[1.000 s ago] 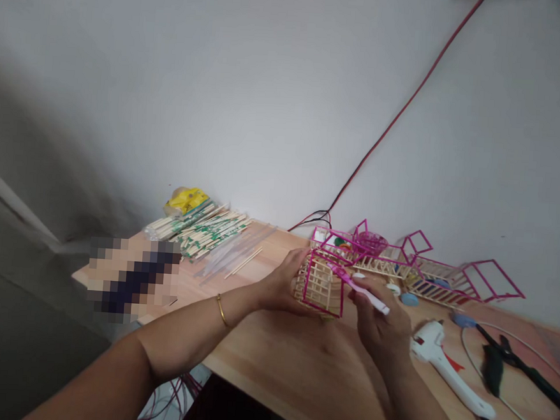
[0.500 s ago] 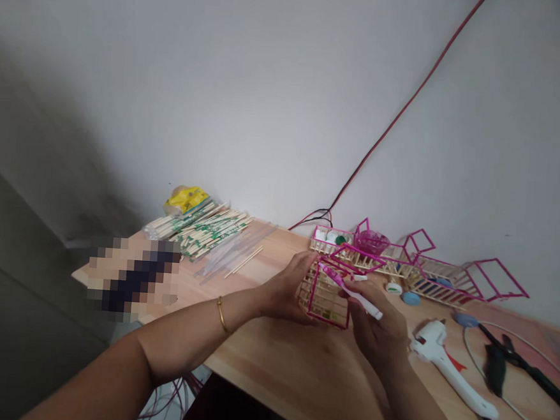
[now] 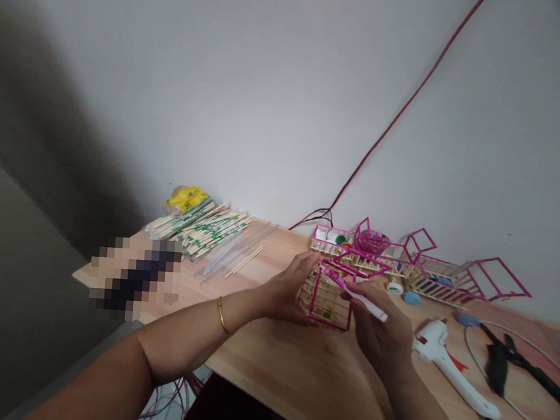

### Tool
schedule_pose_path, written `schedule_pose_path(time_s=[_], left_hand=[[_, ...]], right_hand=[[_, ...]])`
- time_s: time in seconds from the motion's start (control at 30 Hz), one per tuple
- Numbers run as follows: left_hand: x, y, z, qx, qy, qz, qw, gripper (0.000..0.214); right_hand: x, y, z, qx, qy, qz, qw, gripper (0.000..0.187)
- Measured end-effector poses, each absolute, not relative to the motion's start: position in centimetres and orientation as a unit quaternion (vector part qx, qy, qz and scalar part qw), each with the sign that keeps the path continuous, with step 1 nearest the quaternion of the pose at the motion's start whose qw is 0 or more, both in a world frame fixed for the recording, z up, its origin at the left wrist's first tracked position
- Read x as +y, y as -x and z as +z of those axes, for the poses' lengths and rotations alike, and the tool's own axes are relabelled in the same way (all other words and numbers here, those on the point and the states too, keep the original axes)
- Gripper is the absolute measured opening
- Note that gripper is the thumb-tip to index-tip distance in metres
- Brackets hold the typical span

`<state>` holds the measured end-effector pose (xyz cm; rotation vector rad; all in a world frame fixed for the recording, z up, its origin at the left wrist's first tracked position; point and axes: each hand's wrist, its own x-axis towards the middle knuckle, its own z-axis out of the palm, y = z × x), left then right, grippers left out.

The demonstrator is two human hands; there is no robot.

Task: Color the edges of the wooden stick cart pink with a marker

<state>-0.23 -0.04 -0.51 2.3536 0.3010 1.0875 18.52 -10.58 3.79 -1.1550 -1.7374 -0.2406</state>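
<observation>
My left hand (image 3: 287, 292) is wrapped round the left side of a small basket-like frame of thin wooden sticks (image 3: 331, 306), its edges coloured magenta. A magenta handle loop (image 3: 362, 264) rises at its far side. My right hand (image 3: 381, 326) pinches a white-handled brush (image 3: 367, 304) with a pink head. The head lies against the upper magenta edge of the frame; its very tip is too small to make out. Some left fingers are hidden behind the sticks.
Behind stand similar stick baskets (image 3: 440, 282) and a magenta bowl (image 3: 374, 241). At right lie a white glue gun (image 3: 458, 373) and black-handled pliers-like tools (image 3: 496, 369). Packaged wooden sticks (image 3: 216, 231), two loose sticks (image 3: 244, 262) and a yellow bag (image 3: 187, 198) lie left.
The brush and my right hand have shifted slightly right and down. The basket's handle loop has swung a little to the right. My left hand keeps its hold.
</observation>
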Motion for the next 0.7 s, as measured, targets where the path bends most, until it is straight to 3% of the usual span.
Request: schedule_pose_path(time_s=[0.57, 0.7], left_hand=[[-0.3, 0.4, 0.5, 0.132, -0.858, 0.404, 0.288, 0.122], [-0.2, 0.6, 1.1, 0.183, -0.813, 0.417, 0.363, 0.121]], right_hand=[[-10.6, -18.9, 3.7, -0.697, 0.490, -0.130, 0.507, 0.021], [-10.7, -19.8, 2.7, -0.623, 0.559, -0.146, 0.526, 0.027]])
